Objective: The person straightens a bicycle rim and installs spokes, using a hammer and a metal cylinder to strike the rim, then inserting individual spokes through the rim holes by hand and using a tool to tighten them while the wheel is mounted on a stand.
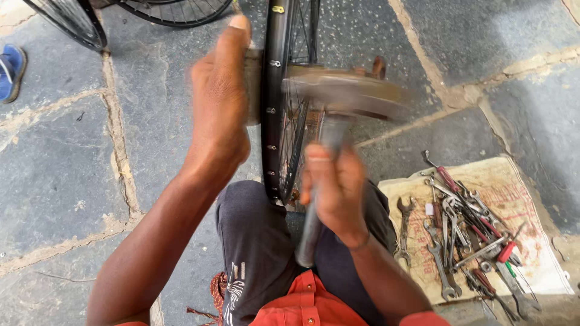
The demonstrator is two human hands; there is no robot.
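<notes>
A black bicycle wheel rim with thin spokes stands upright between my knees. My left hand presses a pale block against the rim's left side, thumb pointing up. My right hand grips the metal handle of a hammer. The hammer's head is blurred with motion just to the right of the rim, near the top.
A worn cloth sack lies on the stone floor at the right, covered with several spanners and screwdrivers. Other bicycle wheels show at the top left. A blue sandal sits at the left edge.
</notes>
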